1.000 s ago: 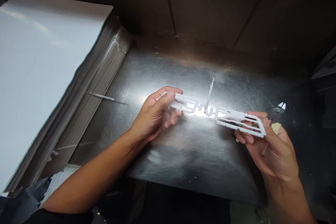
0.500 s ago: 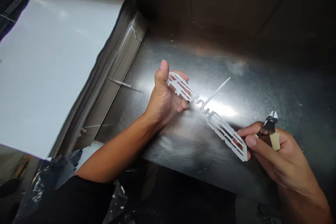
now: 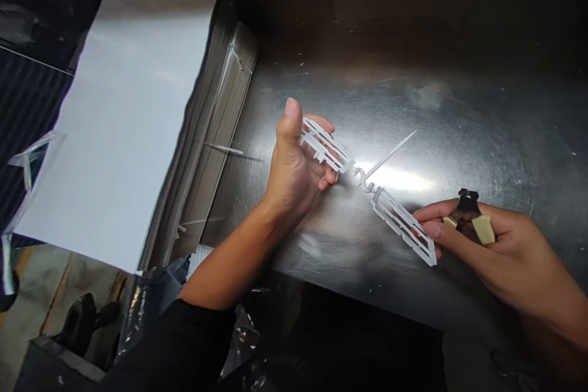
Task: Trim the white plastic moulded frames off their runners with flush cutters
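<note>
A white moulded plastic piece [image 3: 367, 187] spans the space between my hands. It has two slotted, grille-like panels joined by a curved link, and a thin sprue stick [image 3: 390, 155] rises from that link. My left hand [image 3: 294, 165] is closed around the upper-left panel, thumb raised along its end. The lower-right panel's far end is pinched between thumb and finger of my right hand [image 3: 500, 263]. That same hand also keeps a pair of side cutters [image 3: 467, 217] with cream-coloured grips tucked in it, jaws pointing away.
Beneath my hands lies a shiny metal table [image 3: 321, 251] with small white scraps scattered on it. A tall stack of cardboard topped by a white sheet [image 3: 124, 122] stands at the left. Clear plastic film [image 3: 243, 337] hangs by the table's front edge.
The view has shifted, showing more floor at the left. The side cutters have turned in my right hand, so their bright tips no longer show. Both hands keep hold of the plastic piece.
</note>
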Available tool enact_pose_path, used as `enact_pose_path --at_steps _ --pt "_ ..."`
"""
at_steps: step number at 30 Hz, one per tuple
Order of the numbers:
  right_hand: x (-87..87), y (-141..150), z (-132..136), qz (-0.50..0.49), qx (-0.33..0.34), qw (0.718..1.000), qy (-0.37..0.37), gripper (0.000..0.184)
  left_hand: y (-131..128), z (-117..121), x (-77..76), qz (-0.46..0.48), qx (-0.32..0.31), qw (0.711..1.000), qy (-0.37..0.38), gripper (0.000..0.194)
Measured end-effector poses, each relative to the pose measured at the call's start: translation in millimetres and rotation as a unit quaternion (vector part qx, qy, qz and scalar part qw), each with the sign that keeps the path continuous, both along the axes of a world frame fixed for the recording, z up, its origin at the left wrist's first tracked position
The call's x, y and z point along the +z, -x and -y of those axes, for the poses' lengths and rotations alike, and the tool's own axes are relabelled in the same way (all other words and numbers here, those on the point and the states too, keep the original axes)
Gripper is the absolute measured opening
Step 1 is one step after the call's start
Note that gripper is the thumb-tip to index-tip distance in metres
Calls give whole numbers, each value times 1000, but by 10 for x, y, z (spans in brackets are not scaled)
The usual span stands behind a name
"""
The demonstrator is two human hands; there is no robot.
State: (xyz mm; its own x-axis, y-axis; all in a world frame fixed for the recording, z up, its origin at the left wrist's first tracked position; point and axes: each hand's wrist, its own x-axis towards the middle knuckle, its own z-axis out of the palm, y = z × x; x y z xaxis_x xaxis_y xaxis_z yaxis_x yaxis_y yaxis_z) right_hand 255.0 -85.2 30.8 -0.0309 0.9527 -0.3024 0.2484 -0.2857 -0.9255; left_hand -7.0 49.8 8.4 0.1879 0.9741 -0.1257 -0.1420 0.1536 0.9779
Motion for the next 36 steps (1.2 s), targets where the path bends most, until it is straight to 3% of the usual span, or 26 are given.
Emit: enact_pose_path --at_steps 3,7,12,18,26,31,36 --pt "-18 37 33 20 -4 1000 -5 15 -3 10 -2 -5 3 1000 7 85" --pt "-65 122 110 86 -38 992 -80 10 -11 2 -9 -22 20 999 10 84" --pt "-97 142 135 119 -69 985 -107 19 -65 12 5 -2 22 1000 11 76" --pt "-106 68 87 98 -99 985 -98 21 -136 67 73 26 34 999 31 66" --pt "-63 47 84 32 -98 991 -89 15 -132 61 87 51 34 997 50 68" --pt "-104 28 76 -30 -109 992 -61 24 -88 45 42 106 -48 989 87 83" --pt "-192 53 57 -55 -165 983 -54 36 -133 248 -96 114 -222 966 72 71"
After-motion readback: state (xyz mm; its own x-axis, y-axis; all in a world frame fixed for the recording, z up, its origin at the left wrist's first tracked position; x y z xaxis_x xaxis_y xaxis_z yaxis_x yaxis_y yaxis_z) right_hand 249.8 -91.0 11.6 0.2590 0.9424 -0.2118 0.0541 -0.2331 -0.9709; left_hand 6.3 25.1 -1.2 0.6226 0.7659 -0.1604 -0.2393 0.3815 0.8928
